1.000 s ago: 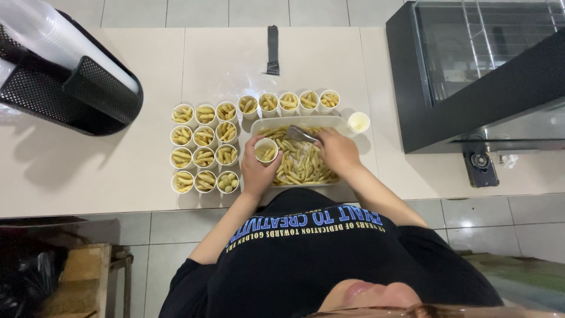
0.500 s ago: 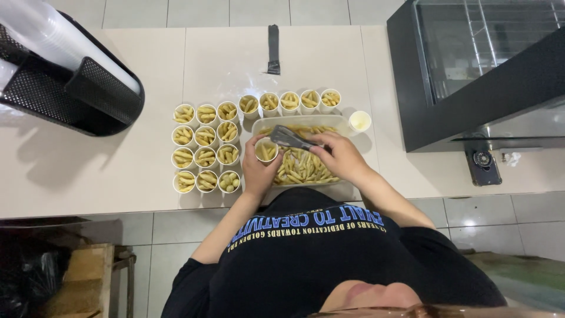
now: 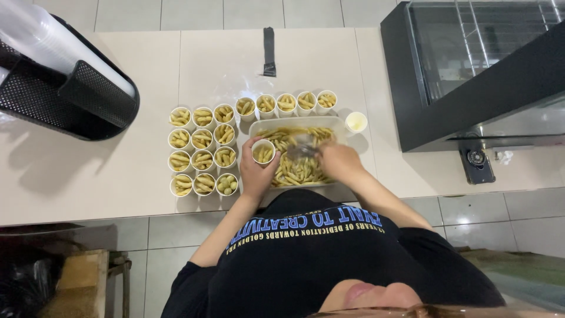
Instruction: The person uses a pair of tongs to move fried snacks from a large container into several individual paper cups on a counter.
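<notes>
The person's left hand (image 3: 256,174) is wrapped around a small white paper cup (image 3: 263,152) partly filled with pale yellow pasta pieces, holding it upright at the 9 o'clock edge of a clear rectangular tray (image 3: 335,122) heaped with the same pasta. The right hand (image 3: 338,161) is closed on the handle of a metal spoon-like scoop (image 3: 302,148), though blur hides its exact form; its working end lies over the pasta near the tray's middle, just at 3 o'clock from the held cup.

At 9 o'clock from the tray stands a block of filled cups (image 3: 202,151), packed rim to rim in rows, and a further line of filled cups (image 3: 286,103) runs along the tray's 12 o'clock side. One small cup of pale cream sauce (image 3: 356,122) sits at the tray's 1 o'clock corner. All rest on a beige counter (image 3: 82,176). A black perforated holder (image 3: 65,88) with a stack of clear lids lies at 10 o'clock, a dark flat tool (image 3: 269,52) at 12 o'clock, and a black glass-fronted cabinet (image 3: 482,65) at 2 o'clock.
</notes>
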